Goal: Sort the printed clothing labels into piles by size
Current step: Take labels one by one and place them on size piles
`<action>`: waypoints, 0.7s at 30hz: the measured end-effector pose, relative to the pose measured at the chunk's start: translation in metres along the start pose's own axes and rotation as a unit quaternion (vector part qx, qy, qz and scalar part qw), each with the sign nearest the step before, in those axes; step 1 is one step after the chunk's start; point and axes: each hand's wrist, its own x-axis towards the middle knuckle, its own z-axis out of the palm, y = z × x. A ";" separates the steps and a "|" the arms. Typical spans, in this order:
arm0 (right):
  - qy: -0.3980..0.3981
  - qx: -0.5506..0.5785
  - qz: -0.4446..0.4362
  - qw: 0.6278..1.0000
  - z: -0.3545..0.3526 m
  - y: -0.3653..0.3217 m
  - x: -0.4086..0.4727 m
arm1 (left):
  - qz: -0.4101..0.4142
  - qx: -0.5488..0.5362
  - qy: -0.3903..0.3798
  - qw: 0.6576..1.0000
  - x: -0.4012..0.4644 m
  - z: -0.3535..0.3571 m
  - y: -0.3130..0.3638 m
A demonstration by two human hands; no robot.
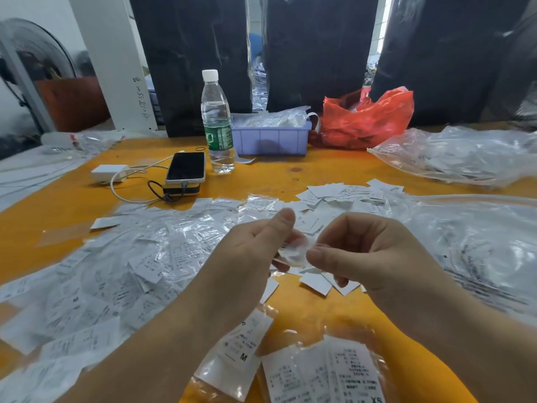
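My left hand (pixel 247 254) and my right hand (pixel 366 257) meet above the orange table (pixel 290 175), both pinching a small clear plastic sleeve (pixel 293 251) with a white label inside. Many bagged white labels (pixel 130 266) spread over the table's left side, one marked M. Loose white labels (pixel 337 193) lie in a heap beyond my hands, and a few more (pixel 316 282) sit just under them. Near the front edge lie bagged labels marked M (pixel 241 353) and XS (pixel 354 376).
A water bottle (pixel 217 123), a phone on a power bank (pixel 186 167), a white charger (pixel 109 172), a purple tray (pixel 271 138) and a red bag (pixel 369 117) stand at the back. Clear plastic bags (pixel 465 155) pile at the right.
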 end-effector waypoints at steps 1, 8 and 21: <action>0.000 0.002 -0.006 1.000 0.000 0.000 0.000 | -0.003 0.000 -0.018 1.000 0.000 0.000 0.000; 0.024 0.016 -0.017 0.999 0.002 -0.003 0.000 | 0.007 -0.083 -0.061 0.995 -0.001 -0.003 0.000; 0.058 0.087 0.026 0.994 -0.004 -0.006 0.002 | 0.021 -0.123 0.020 0.992 0.001 -0.011 0.002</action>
